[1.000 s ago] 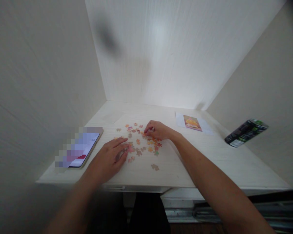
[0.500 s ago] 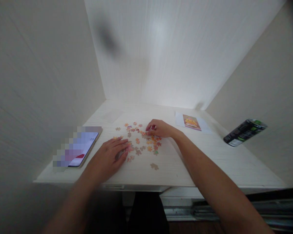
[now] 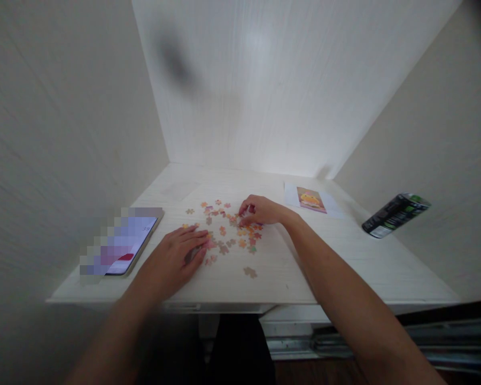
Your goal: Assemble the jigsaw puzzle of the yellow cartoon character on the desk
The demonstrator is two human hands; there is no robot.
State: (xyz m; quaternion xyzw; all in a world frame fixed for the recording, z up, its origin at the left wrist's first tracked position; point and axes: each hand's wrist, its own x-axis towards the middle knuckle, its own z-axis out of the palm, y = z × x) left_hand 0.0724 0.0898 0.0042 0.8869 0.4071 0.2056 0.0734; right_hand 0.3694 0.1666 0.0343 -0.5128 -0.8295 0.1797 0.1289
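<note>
Several small orange, pink and brown puzzle pieces (image 3: 224, 233) lie scattered on a pale wooden desk (image 3: 344, 267). My left hand (image 3: 174, 259) rests flat on the desk at the left edge of the pieces, fingers stretched out and touching one or two of them. My right hand (image 3: 260, 210) sits at the right side of the pile with its fingers curled down in a pinch on the pieces; what it grips is too small to make out. One piece (image 3: 249, 272) lies apart, nearer the front edge.
A phone (image 3: 122, 248) with a lit screen lies at the desk's left. A picture card on white paper (image 3: 310, 199) lies at the back right. A dark can (image 3: 395, 215) stands at the far right. Walls close in on three sides.
Both hands stay almost in place on the pieces. The view has shifted slightly, so everything sits a little further left in the frame.
</note>
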